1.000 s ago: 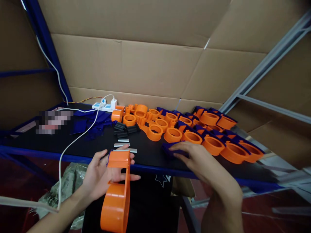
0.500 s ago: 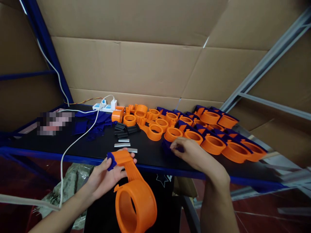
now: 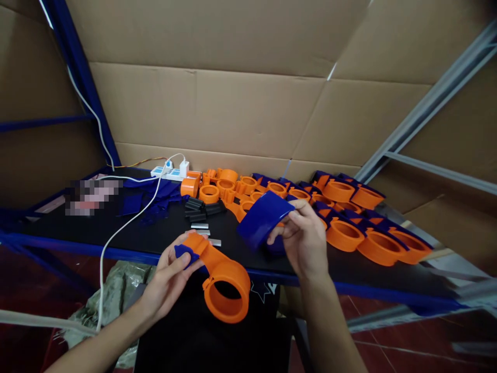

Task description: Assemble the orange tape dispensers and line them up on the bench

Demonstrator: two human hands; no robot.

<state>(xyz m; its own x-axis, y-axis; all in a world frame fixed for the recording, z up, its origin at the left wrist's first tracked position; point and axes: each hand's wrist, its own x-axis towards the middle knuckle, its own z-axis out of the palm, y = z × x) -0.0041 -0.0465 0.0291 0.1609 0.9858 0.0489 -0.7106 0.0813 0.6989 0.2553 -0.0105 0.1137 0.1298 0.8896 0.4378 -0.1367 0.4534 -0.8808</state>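
Left of and beyond the left hand [image 3: 171, 272], loose blue pieces [image 3: 166, 190] lie on the desk [image 3: 97, 228]. Left hand clamped on an orange holder [image 3: 227, 272], blue flap [image 3: 185, 253] under thumb. Past its fingers: metal strips [image 3: 199, 226], black parts [image 3: 195, 214], then bare holders [image 3: 228, 175], apparently left to do. Right hand [image 3: 305, 233] pinches a blue cover [image 3: 264, 217], apart from the held holder; judged unfinished. Beyond and right of this hand, covered holders [image 3: 344, 242] stand in rows, apparently done.

- near tape dispenser [image 3: 218, 262]: orange, deep-blue tab [image 3: 180, 250]
- curved sheet [image 3: 261, 220] right of it: deep blue
- tabletop [image 3: 155, 235]: black
- far cardboard wall [image 3: 252, 111]: tan
- near star print [image 3: 261, 292]: white outline on black
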